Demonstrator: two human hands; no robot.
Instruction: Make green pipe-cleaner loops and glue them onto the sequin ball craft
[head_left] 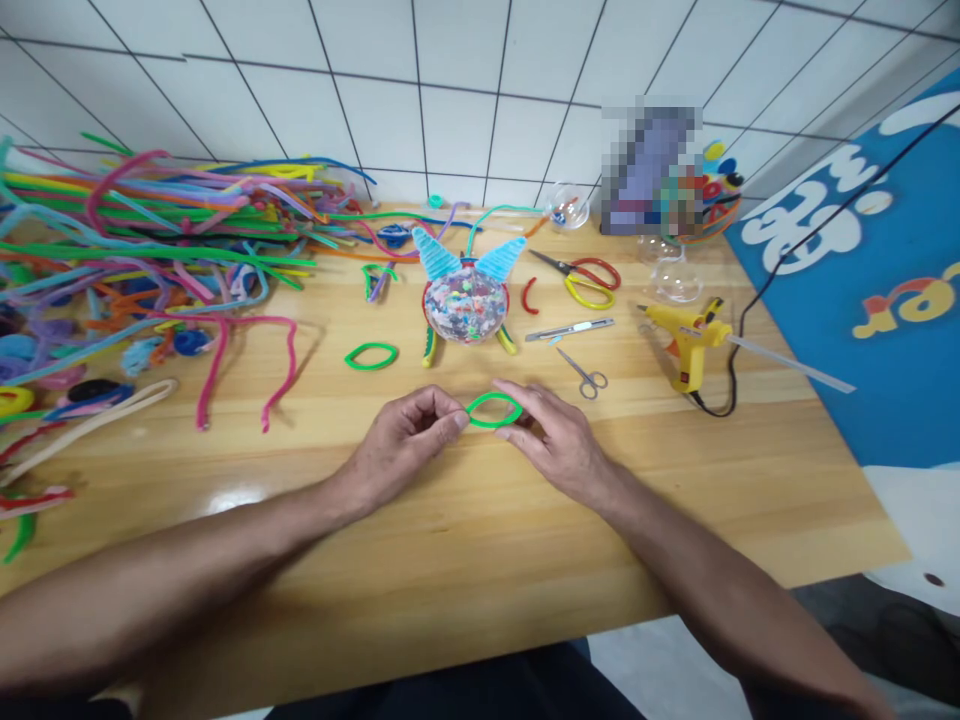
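Between my two hands is a green pipe cleaner loop (495, 410), bent into a pointed oval. My left hand (412, 435) pinches its left tip between thumb and fingers. My right hand (559, 435) holds its right side, the thumb below and the fingers above. A second green loop (371, 356) of similar shape lies on the table, up and left of my hands. Beyond my hands stands a clear ball figure (466, 305) filled with colourful bits, with light-blue pipe cleaner ears (501, 260) on top and green-and-yellow legs below.
Small scissors (583, 376), a utility knife (571, 330) and red-and-yellow-handled scissors (589, 278) lie right of the figure. A yellow glue gun (688, 340) with a black cord stands farther right. Piled pipe cleaners (172, 215) cover the left; two pink ones (220, 375) lie nearer. A tiled wall (457, 100) rises behind.
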